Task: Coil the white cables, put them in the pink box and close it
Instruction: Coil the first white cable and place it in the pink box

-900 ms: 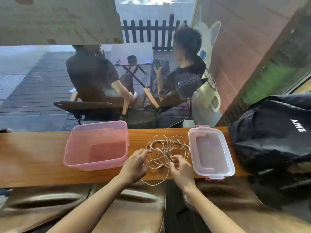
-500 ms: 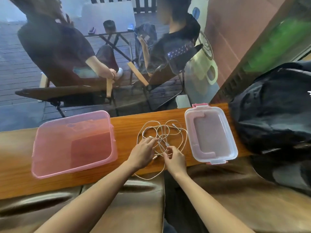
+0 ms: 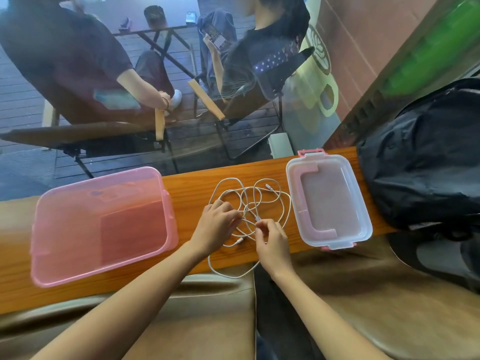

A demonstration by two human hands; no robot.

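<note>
White cables [image 3: 262, 196] lie in a loose tangle on the narrow wooden counter [image 3: 192, 185], one loop hanging over the near edge. My left hand [image 3: 217, 224] rests on the tangle's left side, fingers curled onto the strands. My right hand [image 3: 270, 236] pinches a strand near a connector at the tangle's near side. The open pink box [image 3: 104, 224] stands to the left of the cables. Its clear lid [image 3: 328, 201] with pink clips lies upside down to the right.
A black backpack [image 3: 426, 157] sits on the counter's right end, touching the lid's far side. A window runs behind the counter; two people sit on chairs outside. Brown padded seats [image 3: 207, 307] lie below the counter's near edge.
The view has tilted downward and closer. My hands have shifted slightly further onto the tangle, and my right hand now pinches a strand.
</note>
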